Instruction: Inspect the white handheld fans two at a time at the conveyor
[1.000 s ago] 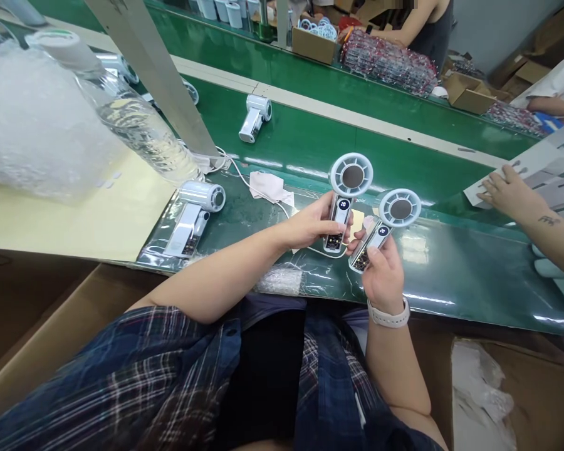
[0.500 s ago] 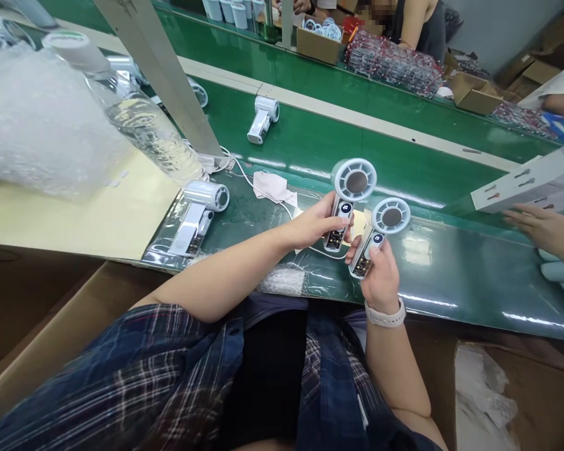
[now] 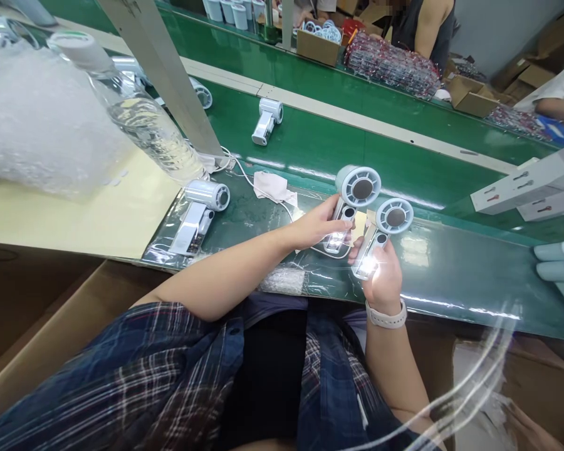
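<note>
My left hand (image 3: 322, 224) is closed round the handle of a light-blue handheld fan (image 3: 361, 186), its thumb resting near the small dark display. A second handheld fan (image 3: 395, 217) of the same kind is gripped by my right hand (image 3: 384, 272), which wears a pale wristband. Both fans stand tilted with their round heads up, side by side over the bench edge. Bright glare lies on their shiny handles, and both displays look dark. A white cable (image 3: 331, 254) runs behind the left fan, and a yellowish piece of paper shows between the two.
A handheld fan (image 3: 195, 216) lies left on the bench, near a water bottle (image 3: 145, 125) and a metal post (image 3: 169, 75). One more fan (image 3: 267, 121) lies on the green belt (image 3: 319, 144). White boxes (image 3: 521, 185) stand right. A blurred hand (image 3: 529, 426) shows lower right, near blurred white cables (image 3: 474, 388).
Both displays, lit with "20" before, are now dark, and glare covers the handles. The fans tilted slightly. Another person's hand left the white boxes; blurred cables appeared lower right.
</note>
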### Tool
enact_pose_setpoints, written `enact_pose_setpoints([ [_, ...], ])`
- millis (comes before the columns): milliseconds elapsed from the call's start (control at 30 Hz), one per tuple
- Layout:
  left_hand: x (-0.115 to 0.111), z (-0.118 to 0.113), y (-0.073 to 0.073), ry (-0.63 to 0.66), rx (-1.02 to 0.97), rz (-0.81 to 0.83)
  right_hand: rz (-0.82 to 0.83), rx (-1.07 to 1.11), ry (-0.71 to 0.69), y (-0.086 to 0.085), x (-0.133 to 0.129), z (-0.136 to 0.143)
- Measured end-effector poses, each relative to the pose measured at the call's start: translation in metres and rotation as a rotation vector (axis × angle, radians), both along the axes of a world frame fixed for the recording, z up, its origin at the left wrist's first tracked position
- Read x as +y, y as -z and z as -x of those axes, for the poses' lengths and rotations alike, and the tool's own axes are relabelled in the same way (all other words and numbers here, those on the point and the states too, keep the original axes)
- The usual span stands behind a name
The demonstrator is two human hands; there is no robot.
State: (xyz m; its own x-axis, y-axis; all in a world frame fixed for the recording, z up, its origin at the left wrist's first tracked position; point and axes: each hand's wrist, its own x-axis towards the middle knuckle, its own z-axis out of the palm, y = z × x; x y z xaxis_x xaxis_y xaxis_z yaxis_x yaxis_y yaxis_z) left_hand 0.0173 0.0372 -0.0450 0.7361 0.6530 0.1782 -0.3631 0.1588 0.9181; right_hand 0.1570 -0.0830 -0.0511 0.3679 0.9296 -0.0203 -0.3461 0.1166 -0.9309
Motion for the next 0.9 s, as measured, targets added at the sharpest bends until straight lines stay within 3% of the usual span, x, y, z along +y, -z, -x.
enact_pose_setpoints([
  [233,0.001,0.004,0.0,-0.015,0.096,-0.031,0.059,-0.001,0.073,0.0,0.001,0.001],
  [333,0.001,0.005,0.0,-0.113,0.191,-0.065,0.065,0.015,0.091,0.001,0.001,-0.002],
  [433,0.0,0.005,-0.001,-0.231,0.275,-0.068,0.048,0.116,0.005,0.004,0.002,-0.007],
  [533,-0.003,0.004,-0.002,-0.16,0.235,0.036,0.038,0.17,-0.077,0.006,0.002,-0.011],
  [600,-0.004,0.005,-0.003,-0.113,0.206,0.069,0.037,0.158,-0.051,0.005,0.003,-0.011],
  [900,-0.016,0.015,-0.018,0.075,-0.029,-0.072,-0.096,-0.008,0.098,-0.013,-0.015,-0.011],
])
